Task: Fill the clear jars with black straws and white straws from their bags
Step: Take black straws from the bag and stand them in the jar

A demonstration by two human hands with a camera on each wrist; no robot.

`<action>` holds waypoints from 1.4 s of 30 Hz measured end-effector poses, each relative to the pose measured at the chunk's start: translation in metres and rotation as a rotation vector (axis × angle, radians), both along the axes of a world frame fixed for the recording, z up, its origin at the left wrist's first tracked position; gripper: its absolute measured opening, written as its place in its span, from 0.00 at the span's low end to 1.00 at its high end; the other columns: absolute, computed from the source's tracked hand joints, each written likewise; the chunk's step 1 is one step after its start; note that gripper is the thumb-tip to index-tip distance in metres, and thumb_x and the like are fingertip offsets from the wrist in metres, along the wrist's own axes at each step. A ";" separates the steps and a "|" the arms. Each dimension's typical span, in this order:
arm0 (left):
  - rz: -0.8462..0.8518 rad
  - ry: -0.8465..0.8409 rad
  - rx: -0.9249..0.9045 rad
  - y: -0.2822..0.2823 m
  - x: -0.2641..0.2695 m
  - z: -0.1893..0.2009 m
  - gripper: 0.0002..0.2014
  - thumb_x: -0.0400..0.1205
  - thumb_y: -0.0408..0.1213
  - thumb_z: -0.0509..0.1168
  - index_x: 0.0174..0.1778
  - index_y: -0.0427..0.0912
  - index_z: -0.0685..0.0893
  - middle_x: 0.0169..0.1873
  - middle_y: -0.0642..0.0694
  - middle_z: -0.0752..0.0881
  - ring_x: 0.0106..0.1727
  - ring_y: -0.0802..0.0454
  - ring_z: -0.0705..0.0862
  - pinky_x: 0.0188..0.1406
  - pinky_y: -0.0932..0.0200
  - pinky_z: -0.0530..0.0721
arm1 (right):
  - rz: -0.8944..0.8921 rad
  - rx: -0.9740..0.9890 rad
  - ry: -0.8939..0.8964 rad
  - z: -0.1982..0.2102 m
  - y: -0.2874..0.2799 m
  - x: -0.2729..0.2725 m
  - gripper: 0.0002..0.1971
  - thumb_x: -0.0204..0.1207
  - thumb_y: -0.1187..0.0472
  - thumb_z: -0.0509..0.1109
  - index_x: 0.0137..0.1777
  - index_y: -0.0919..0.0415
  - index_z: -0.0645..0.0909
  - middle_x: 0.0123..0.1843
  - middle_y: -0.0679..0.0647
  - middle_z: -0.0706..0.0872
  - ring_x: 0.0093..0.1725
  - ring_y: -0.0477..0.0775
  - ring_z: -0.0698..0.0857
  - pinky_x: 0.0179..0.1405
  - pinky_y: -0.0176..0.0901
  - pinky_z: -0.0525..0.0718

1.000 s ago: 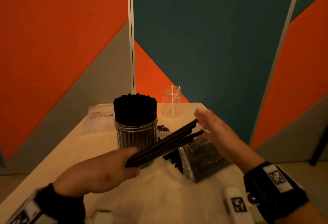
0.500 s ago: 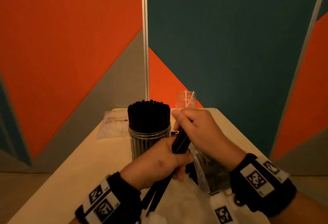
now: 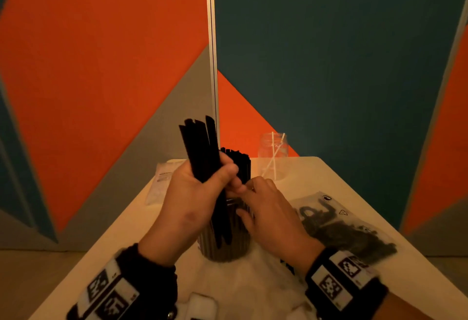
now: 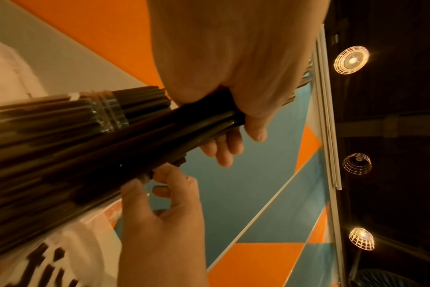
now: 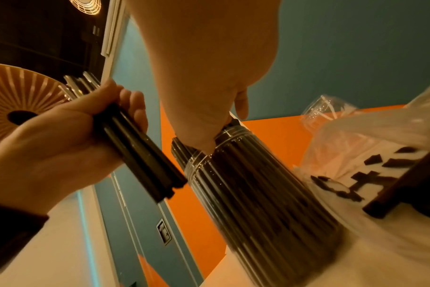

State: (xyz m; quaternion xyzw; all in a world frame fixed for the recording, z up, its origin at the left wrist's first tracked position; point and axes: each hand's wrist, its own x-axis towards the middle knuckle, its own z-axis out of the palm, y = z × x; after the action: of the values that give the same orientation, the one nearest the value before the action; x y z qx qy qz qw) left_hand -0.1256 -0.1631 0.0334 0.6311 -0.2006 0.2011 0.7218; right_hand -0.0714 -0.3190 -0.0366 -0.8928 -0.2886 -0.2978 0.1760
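I take the full jar (image 3: 228, 238) as my landmark: it stands on the worktop (image 3: 121, 238) near the front middle, packed with black straws whose tops rise above its rim. My left hand (image 3: 192, 193) is clamped round a bundle of black straws (image 3: 202, 147), held nearly upright just left of and above the jar's mouth; the bundle's lower ends hang down in front of the jar's wall. My right hand (image 3: 268, 208) sits against the jar's right side at the rim, fingers curled at the straw tops there; whether it pinches a straw or only touches them I cannot tell. The two hands nearly meet above the jar.

Behind and to the right of the jar, near the worktop's far edge, stands a second clear jar (image 3: 273, 152) holding only a few white straws (image 3: 272, 160). To the right of the full jar lies the black-straw bag (image 3: 342, 223), clear plastic with dark print that I cannot read, reaching toward the worktop's right edge. To the left and behind lies the white-straw bag (image 3: 162, 180), flat by the left edge; its label is too small to read. Bare worktop lies open left of the jar. Coloured wall panels stand close behind the far edge
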 end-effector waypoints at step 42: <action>0.725 -0.514 0.973 0.004 0.077 0.076 0.31 0.85 0.54 0.62 0.81 0.42 0.69 0.75 0.44 0.77 0.74 0.47 0.73 0.71 0.57 0.69 | -0.009 0.173 0.075 -0.005 0.012 0.021 0.05 0.83 0.52 0.69 0.54 0.50 0.85 0.49 0.46 0.75 0.55 0.51 0.77 0.51 0.48 0.80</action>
State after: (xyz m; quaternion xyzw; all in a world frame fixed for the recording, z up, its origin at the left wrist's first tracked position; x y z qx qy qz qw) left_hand -0.0490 -0.1594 0.1093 0.8448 -0.2095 0.4622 0.1698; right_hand -0.0505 -0.3070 -0.0411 -0.8860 -0.2511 -0.2887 0.2618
